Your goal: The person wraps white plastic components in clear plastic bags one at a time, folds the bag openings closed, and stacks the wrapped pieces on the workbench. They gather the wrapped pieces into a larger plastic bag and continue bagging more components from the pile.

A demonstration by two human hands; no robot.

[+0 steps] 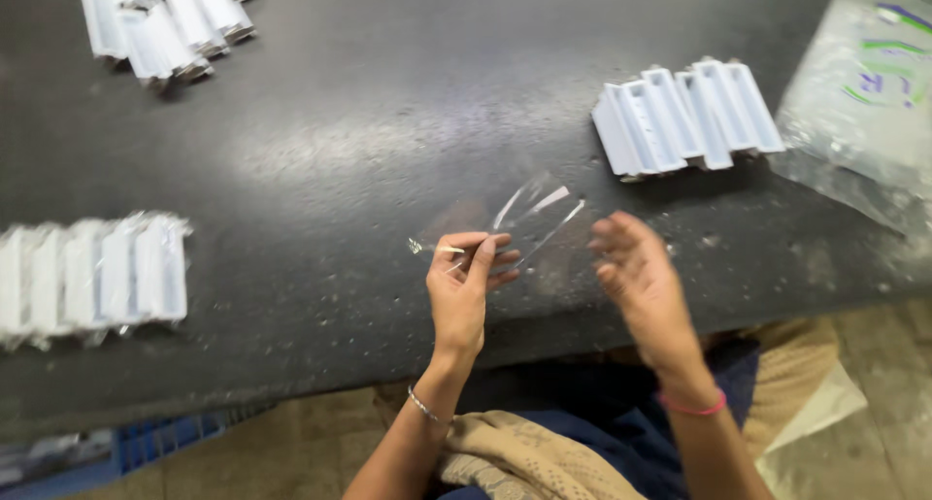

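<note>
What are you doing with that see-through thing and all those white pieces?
A person sits at a dark table. The left hand pinches a thin clear plastic bag by its edge, just above the table. The right hand is open beside the bag; it is blurred, so I cannot tell if it touches it. A row of bare white plastic parts lies further back on the right. More white parts wrapped in clear plastic lie on the left, and another bunch at the far left.

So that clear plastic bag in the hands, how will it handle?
The bag looks thin and creased, so probably floppy and very light. Its glossy film may slip, though the left hand pinches it at one edge.
</note>
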